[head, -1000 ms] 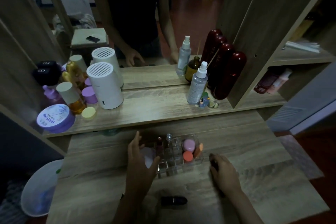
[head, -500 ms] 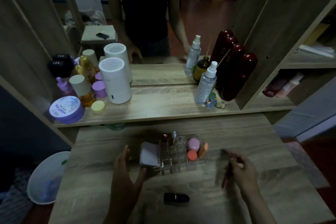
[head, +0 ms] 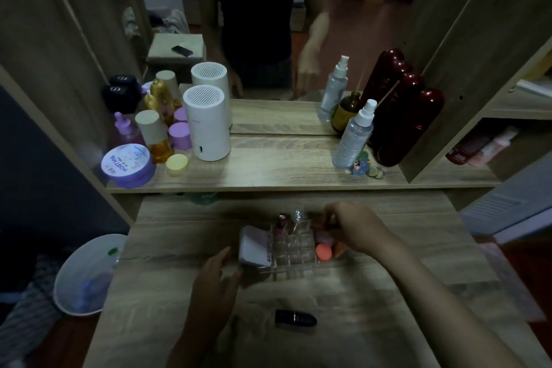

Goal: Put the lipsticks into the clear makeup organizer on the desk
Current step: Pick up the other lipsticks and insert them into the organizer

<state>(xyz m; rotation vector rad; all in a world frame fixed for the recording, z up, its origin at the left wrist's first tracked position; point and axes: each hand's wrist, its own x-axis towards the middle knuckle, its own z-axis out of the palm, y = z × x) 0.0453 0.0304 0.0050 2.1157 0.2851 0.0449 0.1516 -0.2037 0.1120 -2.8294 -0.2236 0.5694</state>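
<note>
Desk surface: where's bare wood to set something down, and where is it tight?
Free: the desk right of the right hand, and the near-left corner beside the left hand. Shelf middle, between the white cylinder and the spray bottle, is bare. Crowded: the clear organizer, and the black lipstick in front of it.

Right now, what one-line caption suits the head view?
Right hand reaches over the clear makeup organizer, left hand beside it, one dark lipstick lying on the desk.

Matt wood-grain desk [head: 388, 323], clear plastic organizer [head: 294, 248], seemingly glossy black lipstick [head: 295, 318].
</note>
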